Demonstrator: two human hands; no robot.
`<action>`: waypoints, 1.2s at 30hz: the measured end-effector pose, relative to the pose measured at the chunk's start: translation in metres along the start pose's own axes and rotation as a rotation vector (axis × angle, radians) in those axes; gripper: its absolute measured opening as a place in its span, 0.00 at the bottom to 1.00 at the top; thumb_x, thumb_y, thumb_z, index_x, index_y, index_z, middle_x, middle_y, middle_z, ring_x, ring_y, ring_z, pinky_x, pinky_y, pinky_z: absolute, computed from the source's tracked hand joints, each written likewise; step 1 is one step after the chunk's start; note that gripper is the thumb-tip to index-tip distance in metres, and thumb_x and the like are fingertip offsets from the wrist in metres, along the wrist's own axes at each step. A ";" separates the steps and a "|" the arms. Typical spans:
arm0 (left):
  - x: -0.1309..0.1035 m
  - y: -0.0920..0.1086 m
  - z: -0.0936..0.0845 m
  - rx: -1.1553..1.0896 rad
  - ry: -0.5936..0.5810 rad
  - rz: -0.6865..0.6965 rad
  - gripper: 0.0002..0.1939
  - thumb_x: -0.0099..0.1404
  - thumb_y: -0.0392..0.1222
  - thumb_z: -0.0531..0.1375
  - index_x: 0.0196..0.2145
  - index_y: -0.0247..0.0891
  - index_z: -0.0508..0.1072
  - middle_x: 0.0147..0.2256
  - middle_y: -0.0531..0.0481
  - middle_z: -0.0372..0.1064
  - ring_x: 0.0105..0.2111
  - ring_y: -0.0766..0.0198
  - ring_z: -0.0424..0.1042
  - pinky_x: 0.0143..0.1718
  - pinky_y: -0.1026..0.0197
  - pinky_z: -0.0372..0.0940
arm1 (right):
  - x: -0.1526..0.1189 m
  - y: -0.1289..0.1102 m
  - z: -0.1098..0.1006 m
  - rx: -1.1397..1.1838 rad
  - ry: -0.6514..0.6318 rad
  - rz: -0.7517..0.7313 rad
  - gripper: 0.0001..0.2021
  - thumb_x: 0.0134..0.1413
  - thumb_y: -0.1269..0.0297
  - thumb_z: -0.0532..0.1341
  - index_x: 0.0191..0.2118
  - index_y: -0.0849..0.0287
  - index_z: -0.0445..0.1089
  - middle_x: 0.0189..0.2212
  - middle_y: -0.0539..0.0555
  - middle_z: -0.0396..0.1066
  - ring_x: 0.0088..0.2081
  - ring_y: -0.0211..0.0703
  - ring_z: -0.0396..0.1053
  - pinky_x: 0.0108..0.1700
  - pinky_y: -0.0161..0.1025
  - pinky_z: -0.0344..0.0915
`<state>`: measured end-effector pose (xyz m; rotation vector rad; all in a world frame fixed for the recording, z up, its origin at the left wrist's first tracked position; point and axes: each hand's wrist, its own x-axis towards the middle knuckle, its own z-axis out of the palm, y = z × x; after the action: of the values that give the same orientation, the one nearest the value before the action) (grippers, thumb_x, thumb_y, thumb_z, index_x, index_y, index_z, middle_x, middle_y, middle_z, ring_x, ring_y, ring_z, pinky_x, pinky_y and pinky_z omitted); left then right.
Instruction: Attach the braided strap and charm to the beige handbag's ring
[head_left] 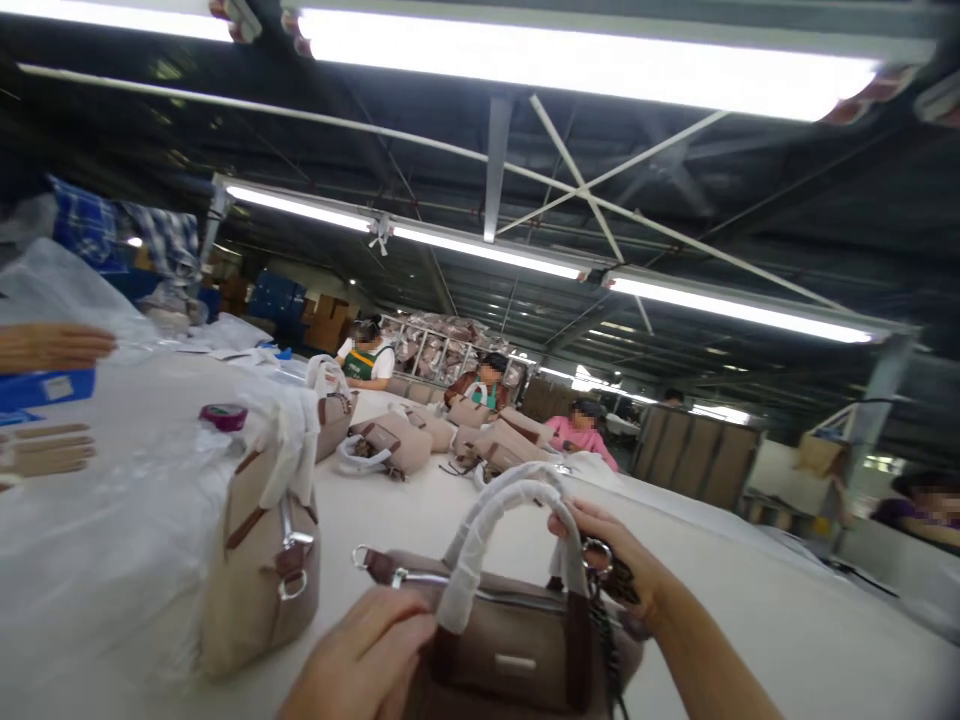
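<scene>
A taupe handbag (517, 635) with brown trim, a silver zipper and a small metal plate is close in front of me. Its upright handles (474, 545) are wrapped in white film. My left hand (367, 650) is closed on the bag's left upper edge, below the zipper end; its fingertips are partly hidden. At the right side, my right hand (607, 545) has its fingers curled round the wrapped handle. A metal ring and a dark patterned charm with black cord (604, 630) hang beside that hand. The bag's lower part lies outside the view.
A similar upright handbag (262, 560) stands to the left, near clear plastic sheeting (97, 560) and a purple tape roll (223, 416). Several more bags (405, 440) lie farther back. Another person's hand (56, 347) is over a blue box (49, 388) at far left. Co-workers sit across the table (720, 580).
</scene>
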<state>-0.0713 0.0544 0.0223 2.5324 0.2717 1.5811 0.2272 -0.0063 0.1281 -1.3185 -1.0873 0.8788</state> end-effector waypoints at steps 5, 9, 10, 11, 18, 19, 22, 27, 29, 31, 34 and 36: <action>0.058 0.029 0.064 -0.077 -0.295 -0.067 0.24 0.60 0.28 0.53 0.53 0.35 0.70 0.53 0.41 0.71 0.53 0.55 0.70 0.57 0.59 0.65 | 0.000 0.004 0.010 -0.081 -0.022 -0.083 0.27 0.42 0.39 0.69 0.35 0.60 0.71 0.27 0.48 0.69 0.15 0.23 0.50 0.14 0.27 0.43; 0.089 0.042 0.093 -0.102 -0.476 -0.333 0.22 0.61 0.28 0.49 0.51 0.33 0.70 0.49 0.36 0.72 0.51 0.46 0.69 0.56 0.45 0.63 | -0.016 0.007 0.009 -0.144 0.039 -0.168 0.31 0.48 0.36 0.65 0.47 0.57 0.67 0.19 0.42 0.60 0.16 0.27 0.52 0.15 0.26 0.47; 0.094 0.042 0.096 -0.134 -0.473 -0.358 0.21 0.62 0.29 0.48 0.49 0.34 0.71 0.47 0.38 0.73 0.50 0.47 0.69 0.55 0.45 0.62 | -0.021 0.009 0.005 -0.147 0.075 -0.187 0.32 0.48 0.36 0.64 0.49 0.56 0.65 0.19 0.41 0.59 0.16 0.27 0.52 0.16 0.25 0.47; 0.097 0.042 0.098 -0.178 -0.456 -0.366 0.19 0.63 0.30 0.48 0.47 0.35 0.72 0.45 0.40 0.73 0.49 0.49 0.69 0.54 0.48 0.62 | -0.026 0.012 0.001 -0.139 0.114 -0.204 0.32 0.48 0.36 0.64 0.51 0.56 0.64 0.21 0.42 0.61 0.16 0.26 0.52 0.16 0.25 0.47; 0.104 0.045 0.108 -0.527 -0.410 -0.403 0.09 0.63 0.41 0.55 0.30 0.40 0.75 0.31 0.52 0.75 0.36 0.61 0.72 0.40 0.63 0.61 | -0.053 0.035 -0.021 0.108 0.183 -0.338 0.30 0.50 0.44 0.67 0.53 0.52 0.57 0.40 0.49 0.68 0.16 0.22 0.54 0.15 0.26 0.46; 0.105 0.047 0.110 -0.560 -0.415 -0.402 0.11 0.64 0.41 0.55 0.30 0.40 0.76 0.31 0.53 0.75 0.36 0.61 0.72 0.40 0.63 0.60 | -0.054 0.038 -0.020 0.146 0.184 -0.351 0.29 0.50 0.46 0.68 0.52 0.52 0.58 0.40 0.49 0.68 0.16 0.22 0.55 0.15 0.25 0.46; 0.110 0.051 0.116 -0.620 -0.442 -0.390 0.12 0.63 0.40 0.54 0.35 0.40 0.78 0.34 0.52 0.76 0.37 0.60 0.71 0.40 0.63 0.60 | -0.056 0.045 -0.017 0.286 0.235 -0.349 0.29 0.47 0.49 0.71 0.50 0.52 0.60 0.38 0.47 0.66 0.19 0.23 0.60 0.16 0.24 0.49; 0.116 0.052 0.120 -0.798 -0.509 -0.487 0.13 0.59 0.44 0.55 0.32 0.36 0.77 0.28 0.51 0.73 0.32 0.61 0.67 0.35 0.61 0.57 | -0.054 0.053 -0.011 0.324 0.315 -0.326 0.31 0.43 0.48 0.73 0.48 0.53 0.60 0.31 0.43 0.64 0.18 0.25 0.61 0.16 0.23 0.51; 0.117 0.053 0.122 -0.830 -0.494 -0.540 0.13 0.58 0.47 0.56 0.27 0.36 0.73 0.25 0.53 0.67 0.28 0.63 0.62 0.32 0.62 0.54 | -0.052 0.055 -0.009 0.273 0.332 -0.311 0.33 0.39 0.45 0.73 0.46 0.54 0.60 0.30 0.43 0.65 0.17 0.25 0.60 0.15 0.23 0.48; 0.117 0.054 0.124 -0.816 -0.498 -0.574 0.13 0.56 0.50 0.58 0.24 0.36 0.70 0.22 0.55 0.62 0.26 0.65 0.58 0.29 0.62 0.51 | -0.049 0.058 -0.006 0.237 0.361 -0.299 0.34 0.36 0.42 0.73 0.44 0.55 0.60 0.29 0.43 0.65 0.17 0.26 0.59 0.15 0.24 0.48; 0.118 0.052 0.128 -0.757 -0.495 -0.586 0.13 0.54 0.50 0.59 0.22 0.37 0.68 0.20 0.56 0.60 0.25 0.66 0.57 0.28 0.62 0.51 | -0.046 0.061 -0.004 0.212 0.404 -0.298 0.32 0.36 0.40 0.72 0.40 0.55 0.61 0.26 0.42 0.64 0.18 0.28 0.58 0.17 0.27 0.51; 0.118 0.049 0.129 -0.757 -0.475 -0.578 0.13 0.55 0.48 0.58 0.22 0.36 0.69 0.21 0.54 0.64 0.26 0.64 0.62 0.31 0.61 0.55 | -0.048 0.061 -0.006 0.187 0.404 -0.314 0.27 0.40 0.41 0.71 0.35 0.57 0.63 0.23 0.43 0.63 0.21 0.30 0.59 0.21 0.29 0.56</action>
<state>0.0994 0.0300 0.0798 1.8955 0.2483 0.6566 0.2242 -0.0486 0.0627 -1.0729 -0.8401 0.4418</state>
